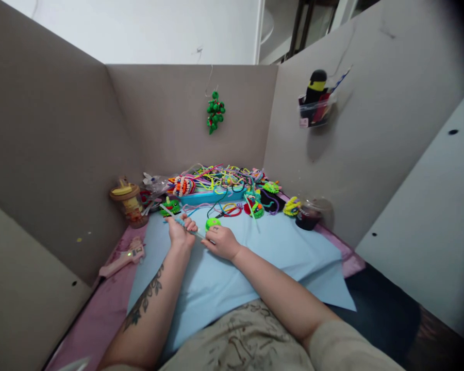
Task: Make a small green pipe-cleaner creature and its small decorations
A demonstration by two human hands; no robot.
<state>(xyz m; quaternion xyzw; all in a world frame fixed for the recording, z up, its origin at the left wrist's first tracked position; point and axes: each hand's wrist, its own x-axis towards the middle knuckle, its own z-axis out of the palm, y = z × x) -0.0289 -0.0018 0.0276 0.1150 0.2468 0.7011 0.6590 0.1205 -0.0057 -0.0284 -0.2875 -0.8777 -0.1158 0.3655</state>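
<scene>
Coil: and here a pale blue coil is wrapping around the stick — a winding step seems to be under way, judging by how both hands are gripping.
Stick: it is lying between the two hands above the cloth, slanting from ten o'clock down to four.
Next move: this is looking like a job for a firm left hold and a careful turn from the right fingers, with the loops sitting snug.
Left hand: it is closing in a loose fist around the stick, palm side turning up, fingers curling over toward the person.
Right hand: knuckles are facing up, fingertips are pinching the stick's lower part at four o'clock from the left hand; whether they are trapping a strand too, I cannot tell.
Forearms: the left is pointing to one o'clock, the right is reaching in toward ten — wrists are hovering low.
Green ball: it is sitting just past the right hand, at eleven o'clock.
Tray: it is waiting near twelve, stems spilling over behind.
Glue gun: it is resting at eight o'clock from the left hand, a light glowing.
</scene>
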